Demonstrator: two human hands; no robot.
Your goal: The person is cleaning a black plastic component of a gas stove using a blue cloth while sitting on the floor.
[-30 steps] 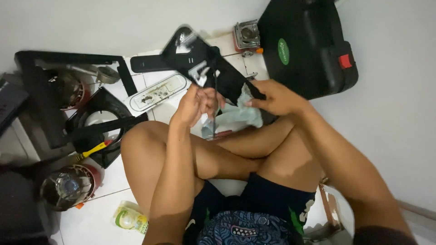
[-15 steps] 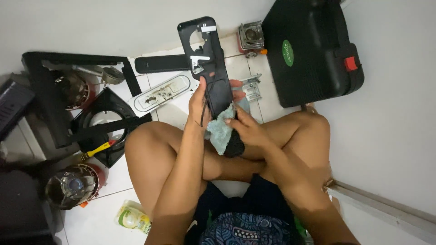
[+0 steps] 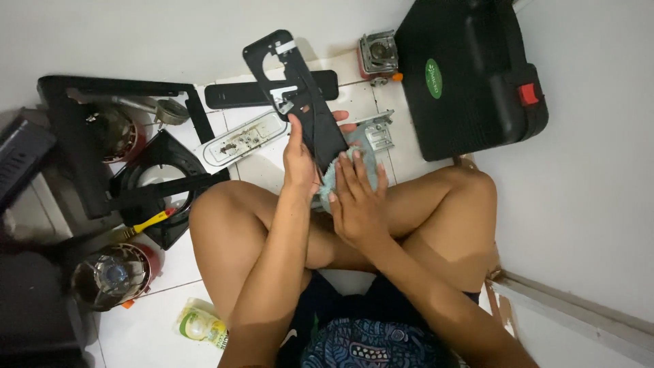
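I sit cross-legged on a white tiled floor. My left hand (image 3: 300, 158) grips a long black metal plate (image 3: 294, 88) with cut-outs and small silver fittings, holding it tilted up from its lower end. My right hand (image 3: 357, 199) lies flat with fingers spread on a pale blue-green cloth (image 3: 332, 176), pressing it against the lower part of the plate. The plate's upper end points away from me towards the wall.
A large black case (image 3: 470, 71) with a red latch lies at the upper right. A small metal burner part (image 3: 379, 52) sits beside it. A black bar (image 3: 231, 95), a white oblong panel (image 3: 242, 140), black stove frames (image 3: 160, 187), a yellow-handled tool (image 3: 151, 220) and a small bottle (image 3: 201, 325) lie at the left.
The black plate has gone from lying low near my knees to being held up at a tilt. My right hand has settled flat on the cloth against it.
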